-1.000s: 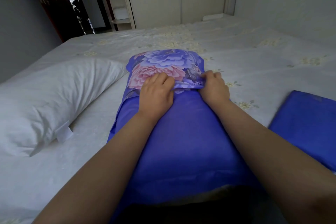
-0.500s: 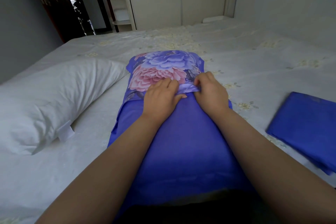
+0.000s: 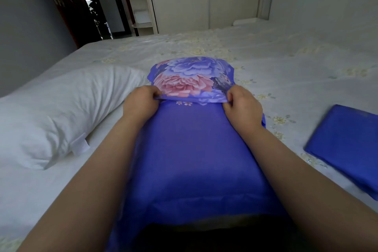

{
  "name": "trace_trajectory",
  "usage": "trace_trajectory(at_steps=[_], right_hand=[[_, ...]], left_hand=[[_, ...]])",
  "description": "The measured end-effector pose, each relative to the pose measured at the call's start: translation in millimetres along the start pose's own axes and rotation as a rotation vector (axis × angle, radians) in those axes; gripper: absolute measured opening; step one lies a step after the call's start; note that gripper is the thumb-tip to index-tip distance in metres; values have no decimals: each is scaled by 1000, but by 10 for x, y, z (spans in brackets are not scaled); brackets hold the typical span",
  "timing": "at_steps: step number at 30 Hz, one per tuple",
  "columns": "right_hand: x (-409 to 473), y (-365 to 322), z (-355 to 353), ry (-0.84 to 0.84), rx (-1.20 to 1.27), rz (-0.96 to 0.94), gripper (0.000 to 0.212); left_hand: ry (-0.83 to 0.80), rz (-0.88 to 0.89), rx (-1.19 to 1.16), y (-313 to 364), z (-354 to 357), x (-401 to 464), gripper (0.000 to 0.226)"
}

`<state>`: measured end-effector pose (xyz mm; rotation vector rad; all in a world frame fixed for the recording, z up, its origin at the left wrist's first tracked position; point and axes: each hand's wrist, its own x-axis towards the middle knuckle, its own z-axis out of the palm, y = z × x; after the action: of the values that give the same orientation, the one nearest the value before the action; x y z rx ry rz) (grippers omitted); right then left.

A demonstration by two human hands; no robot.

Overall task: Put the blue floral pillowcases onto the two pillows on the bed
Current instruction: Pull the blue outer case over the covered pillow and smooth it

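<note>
left hand (image 3: 141, 101) and right hand (image 3: 243, 104) pinching floral pillowcase (image 3: 192, 80) edge

The pillowcase (image 3: 190, 149) under my wrists is smooth blue cloth with a faint sheen; its printed floral flap (image 3: 192, 80), pinched at my fingertips (image 3: 155, 96), looks equally silky. Left of my fingers, the bare pillow (image 3: 61, 112) is matt, creased white cotton. The sheet (image 3: 296, 63) beyond my fingers looks matt.

Cased pillow (image 3: 190, 149) lies between bare pillow (image 3: 57, 112) left, folded pillowcase (image 3: 347, 145) right
</note>
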<state>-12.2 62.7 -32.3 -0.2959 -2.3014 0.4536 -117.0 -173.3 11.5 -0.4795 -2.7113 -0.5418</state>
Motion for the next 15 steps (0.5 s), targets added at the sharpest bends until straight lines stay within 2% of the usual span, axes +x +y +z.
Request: trace_trajectory(at_steps=[4, 6, 8, 11, 13, 15], right_hand=[[107, -138, 0, 174, -12, -419, 11], [139, -221, 12, 152, 4, -598, 5], [129, -316, 25, 58, -8, -732, 8], [149, -417, 48, -38, -138, -792, 26], [204, -443, 96, -75, -268, -743, 27], [285, -493, 113, -125, -429, -639, 25]], left_hand=[[149, -13, -324, -16, -72, 30, 21], [248, 209, -382, -11, -53, 21, 29], [340, 506, -224, 0, -13, 3, 22], [402, 750, 62, -26, 43, 32, 18], [371, 747, 240, -77, 71, 74, 24], [307, 636, 398, -98, 41, 104, 32]])
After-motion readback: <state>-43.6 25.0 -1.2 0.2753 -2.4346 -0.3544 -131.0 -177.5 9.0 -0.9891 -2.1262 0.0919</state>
